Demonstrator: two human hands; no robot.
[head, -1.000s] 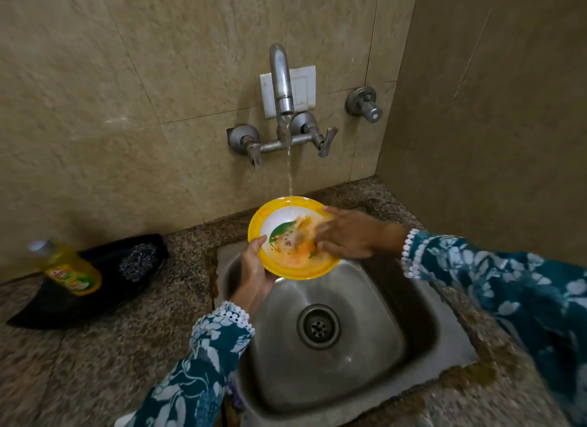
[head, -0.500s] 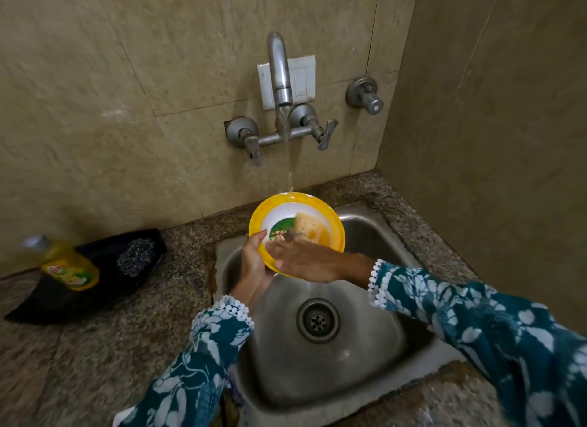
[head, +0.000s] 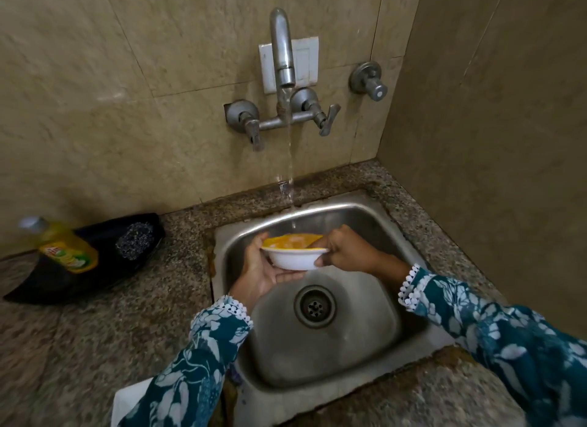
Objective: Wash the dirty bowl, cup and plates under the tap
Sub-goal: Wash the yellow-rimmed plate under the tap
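Right now the yellow-and-white bowl [head: 293, 252] sits level over the steel sink [head: 374, 223], cradled from below in the left hand [head: 259, 275], whose palm and fingers cup its white underside while the thumb rests at the near-left rim. The right hand [head: 344, 252] pinches the opposite rim, thumb under the lip and fingers curled over the top edge into the bowl. Both hands are therefore closed on the bowl, neither one free. A thin stream from the wall tap [head: 282, 50] falls just beyond the left fingertips and lands inside the bowl, towards its far side, where orange residue shows.

The step in hand looks like rinsing the inside. To do it well, I would keep the left palm as the steady support and let the right hand do the work: slide its fingers round the inner wall, rubbing the orange film loose while the left hand turns the bowl a little at a time so every part passes under the stream. Tipping the rim away from the right wrist, towards the drain [head: 314, 306] below both hands, would let dirty water pour off instead of pooling. A wet, smooth bowl is likely to be slippery, so the thumb under the lip should stay firm. If the film resists, the yellow dish-soap bottle [head: 68, 252] and steel scrubber [head: 135, 240] lie well to the left of the left hand on a black tray [head: 35, 283].
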